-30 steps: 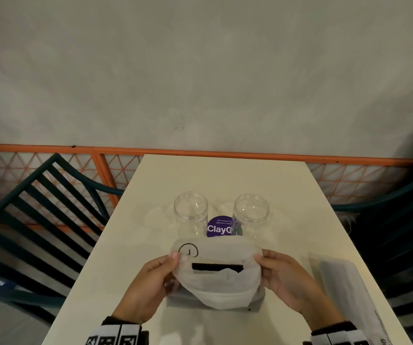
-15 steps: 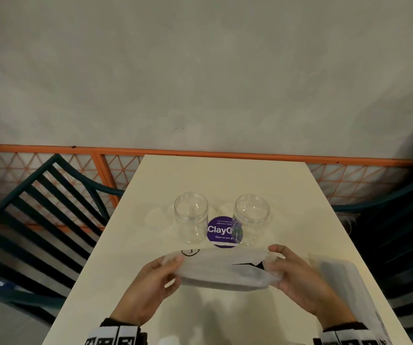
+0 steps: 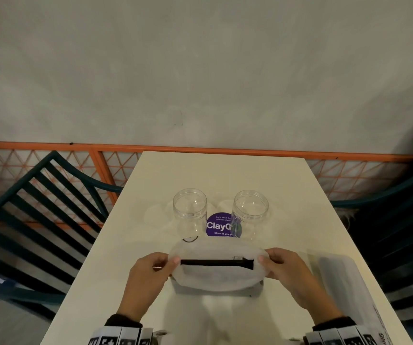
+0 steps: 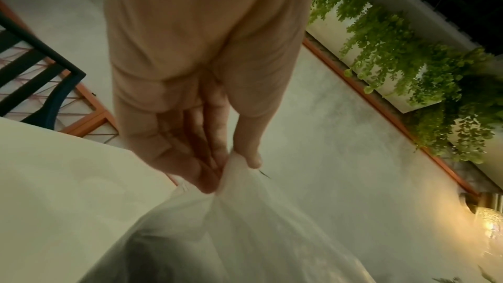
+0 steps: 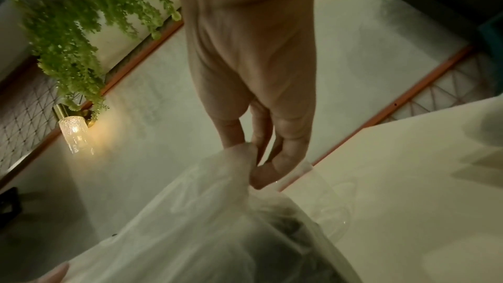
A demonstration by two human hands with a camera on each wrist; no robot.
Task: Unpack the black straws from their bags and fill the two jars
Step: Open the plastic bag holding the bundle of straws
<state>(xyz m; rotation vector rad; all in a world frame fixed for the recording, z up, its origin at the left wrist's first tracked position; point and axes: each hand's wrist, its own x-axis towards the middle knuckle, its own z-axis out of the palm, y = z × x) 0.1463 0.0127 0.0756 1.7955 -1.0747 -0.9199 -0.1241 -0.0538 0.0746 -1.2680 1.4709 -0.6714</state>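
A cloudy white plastic bag [image 3: 215, 275] is held over the near middle of the table, with a dark band of black straws [image 3: 216, 262] showing at its mouth. My left hand [image 3: 150, 277] pinches the bag's left edge [image 4: 231, 171] between thumb and fingers. My right hand [image 3: 285, 272] pinches the right edge [image 5: 245, 154] the same way. Two clear jars stand upright and uncapped just beyond the bag: the left jar [image 3: 190, 212] and the right jar [image 3: 250, 212]. Dark straws show dimly through the bag [image 5: 286, 234] in the right wrist view.
A second cloudy bag [image 3: 347, 290] lies flat at the table's near right edge. A purple round sticker [image 3: 219, 226] sits between the jars. Dark slatted chairs [image 3: 38, 215] flank the cream table [image 3: 225, 175] on both sides. An orange rail and a grey wall lie beyond.
The bag's mouth was flattened half a second ago and now faces me again, stretched wide between both hands, the straws showing as a long dark band.
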